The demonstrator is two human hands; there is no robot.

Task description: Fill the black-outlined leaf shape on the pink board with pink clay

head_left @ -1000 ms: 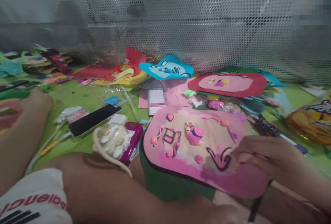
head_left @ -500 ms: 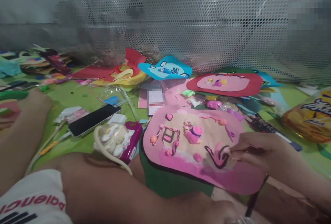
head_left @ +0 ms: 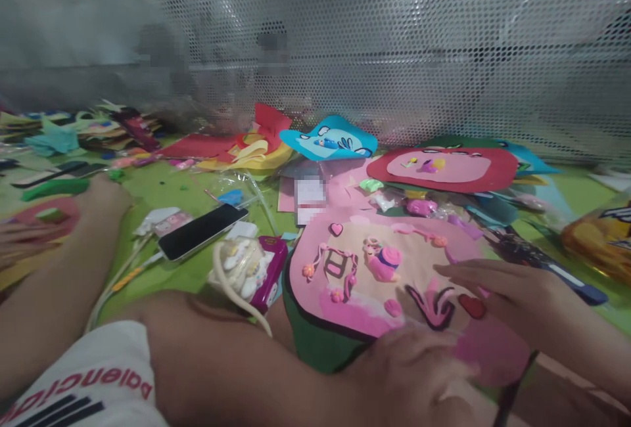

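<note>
A pink clay picture [head_left: 345, 309] with a dark edge leans in front of me. On it are a pink snail [head_left: 384, 261], a small heart [head_left: 336, 229], flowers and a pink plant shape [head_left: 434, 312] outlined in black. My right hand [head_left: 522, 302] lies over the picture's right side, fingers stretched out. A red flat piece [head_left: 472, 306] shows by its fingers; I cannot tell whether it is held or lying on the picture. Across the lower edge of the picture rests my left hand [head_left: 419, 374]. Its fingers are blurred and partly hidden.
Left of the picture are a clear-and-purple pouch [head_left: 246, 269] with a cream strap and a cabled phone [head_left: 203, 232]. Behind it lie red [head_left: 503, 167] and blue [head_left: 340, 134] paper pieces. A snack bag [head_left: 599, 243] sits far right. Another person's bare limb [head_left: 83, 263] reaches in at left.
My left hand has risen from the bottom onto the picture's lower edge. My right hand's pinched fingers have spread over the picture, and the red piece has appeared. The view has shifted slightly left.
</note>
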